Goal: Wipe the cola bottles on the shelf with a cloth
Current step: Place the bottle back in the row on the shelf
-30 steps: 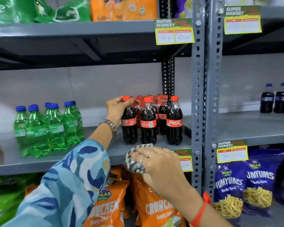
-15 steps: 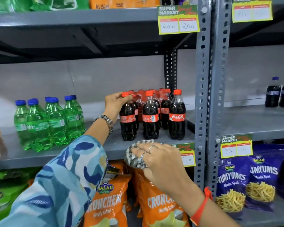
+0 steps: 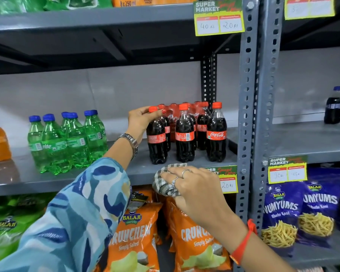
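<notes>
Little has moved: our left hand [image 3: 140, 121] still pinches the front cola bottle [image 3: 157, 138] near its cap; our right hand [image 3: 192, 190] bunches the cloth [image 3: 164, 180], seemingly resting on the shelf [image 3: 47, 179] edge. Tugging could topple neighbouring bottles.

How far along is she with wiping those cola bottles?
Barely begun, it seems. No bottle looks wiped. The left hand grips the neck of the front-left cola bottle, which stands on the shelf; the right hand holds the cloth at the shelf edge, off the bottles. All the wiping remains.

The right hand [image 3: 194, 190] covers most of the checked cloth [image 3: 164, 184] and half the price tag [image 3: 227, 180] at lower centre. The upper-right price tag [image 3: 309, 6] is cut off and blurred.
</notes>
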Motion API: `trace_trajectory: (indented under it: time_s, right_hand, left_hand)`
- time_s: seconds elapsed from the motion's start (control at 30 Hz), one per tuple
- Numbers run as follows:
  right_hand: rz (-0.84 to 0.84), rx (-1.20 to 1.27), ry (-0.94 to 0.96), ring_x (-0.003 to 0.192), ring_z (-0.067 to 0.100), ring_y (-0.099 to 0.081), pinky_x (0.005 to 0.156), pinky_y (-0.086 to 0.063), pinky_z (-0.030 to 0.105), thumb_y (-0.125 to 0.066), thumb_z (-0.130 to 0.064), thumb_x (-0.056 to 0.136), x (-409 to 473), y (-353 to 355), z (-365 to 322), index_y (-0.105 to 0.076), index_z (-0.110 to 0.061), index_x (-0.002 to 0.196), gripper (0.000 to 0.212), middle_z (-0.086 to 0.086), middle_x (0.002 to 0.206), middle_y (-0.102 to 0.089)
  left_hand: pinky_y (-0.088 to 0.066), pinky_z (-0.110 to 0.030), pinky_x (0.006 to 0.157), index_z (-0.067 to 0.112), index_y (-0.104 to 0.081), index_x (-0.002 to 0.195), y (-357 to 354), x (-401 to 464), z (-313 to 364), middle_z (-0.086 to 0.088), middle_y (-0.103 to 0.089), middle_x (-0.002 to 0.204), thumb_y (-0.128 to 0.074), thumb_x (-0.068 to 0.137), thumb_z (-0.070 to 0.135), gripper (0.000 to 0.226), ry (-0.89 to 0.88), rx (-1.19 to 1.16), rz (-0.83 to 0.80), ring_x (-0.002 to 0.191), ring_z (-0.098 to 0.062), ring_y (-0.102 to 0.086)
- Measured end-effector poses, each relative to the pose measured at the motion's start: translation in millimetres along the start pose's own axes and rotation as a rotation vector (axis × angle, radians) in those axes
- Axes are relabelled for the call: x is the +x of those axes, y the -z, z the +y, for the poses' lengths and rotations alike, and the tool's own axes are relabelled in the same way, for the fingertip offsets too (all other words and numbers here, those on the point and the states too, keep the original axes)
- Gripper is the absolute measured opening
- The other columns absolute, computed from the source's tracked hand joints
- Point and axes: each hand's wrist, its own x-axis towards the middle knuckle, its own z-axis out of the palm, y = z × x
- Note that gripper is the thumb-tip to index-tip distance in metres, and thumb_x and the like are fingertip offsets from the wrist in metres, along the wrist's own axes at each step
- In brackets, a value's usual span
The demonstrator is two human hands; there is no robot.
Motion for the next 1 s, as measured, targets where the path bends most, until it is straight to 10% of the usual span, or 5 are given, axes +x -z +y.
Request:
trace_trajectory:
  time_s: [0.5, 0.73, 1.0]
  right_hand:
    - [0.094, -0.035, 0.008, 0.087, 0.01, -0.07, 0.066, -0.051, 0.018, -0.086, -0.017, 0.04, -3, 14, 8, -0.076, -0.026, 0.097, 0.058, -0.008, 0.096, -0.074]
    - [0.203, -0.113, -0.014, 0.094, 0.013, -0.069, 0.069, -0.051, 0.021, -0.074, -0.008, 0.052, -10, 32, 27, -0.075, -0.024, 0.101, 0.051, -0.005, 0.102, -0.073]
    - [0.362, -0.348, -0.083, 0.1, 0.017, -0.068, 0.076, -0.054, 0.026, -0.052, -0.01, 0.067, -50, 68, 95, -0.073, -0.024, 0.106, 0.047, -0.003, 0.112, -0.071]
  left_hand:
    - [-0.041, -0.033, 0.104, 0.008, -0.047, 0.128, -6, -11, 17, -0.009, -0.053, 0.131, -0.06, 0.085, 0.021, 0.046, -0.354, 0.014, 0.152, 0.12, -0.017, -0.05]
    - [0.006, -0.046, 0.116, 0.02, -0.019, 0.144, -31, -26, 15, -0.001, -0.016, 0.155, -0.04, 0.09, 0.043, 0.063, -0.695, 0.711, 0.178, 0.144, -0.016, -0.006]
    - [0.012, -0.051, 0.111, 0.015, 0.001, 0.146, -41, -33, 10, -0.005, 0.002, 0.157, -0.02, 0.087, 0.059, 0.076, -0.75, 1.09, 0.171, 0.144, -0.019, 0.006]
